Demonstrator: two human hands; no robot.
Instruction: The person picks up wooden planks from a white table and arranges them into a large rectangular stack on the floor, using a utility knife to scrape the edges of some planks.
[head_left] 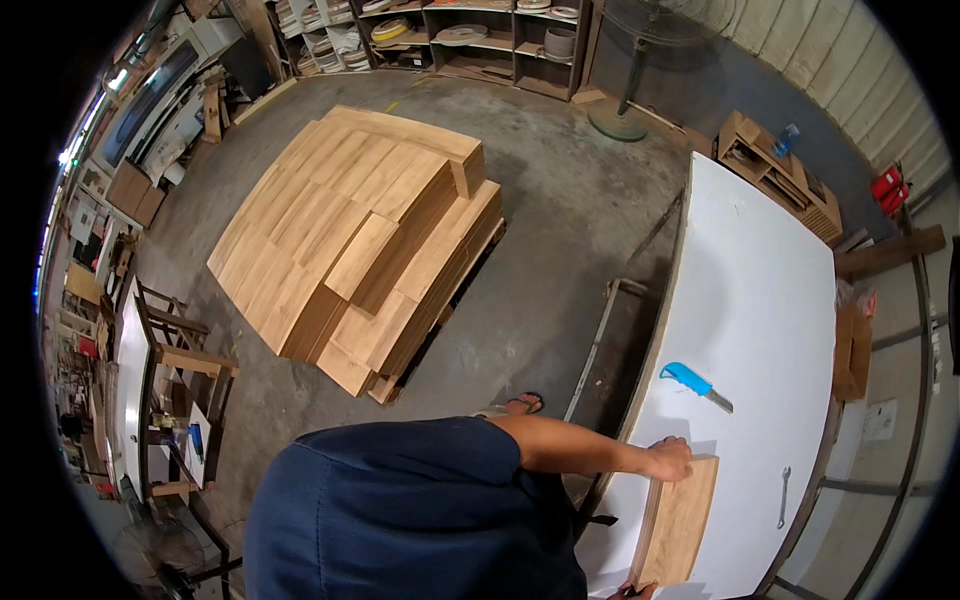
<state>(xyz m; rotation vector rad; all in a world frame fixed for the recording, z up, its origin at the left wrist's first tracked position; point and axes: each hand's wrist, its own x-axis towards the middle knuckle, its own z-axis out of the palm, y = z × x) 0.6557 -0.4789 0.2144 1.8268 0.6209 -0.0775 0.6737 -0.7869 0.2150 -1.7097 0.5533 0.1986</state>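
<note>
A wood-grain board (683, 520) lies on a white-topped table (755, 300) at the right. My left hand (668, 460) is closed around the board's far end, its forearm stretched across from the dark blue sleeve. Down at the lower edge, my right hand (637, 592) is by the near end, mostly cut off. Something dark shows at its fingers, too little of it to name. Beyond the board rests a knife-like tool with a bright blue handle (686, 377) and a short grey blade. A metal wrench (784, 498) lies toward the table's right edge.
On the floor to the left stands a big stack of wood-grain panels (350, 200). Shelves with rolls (465, 35) line the back wall, with a standing fan (632, 80) beside them. A wooden cabinet (780, 175) sits past the table's far end. Another workbench (135, 380) is at far left.
</note>
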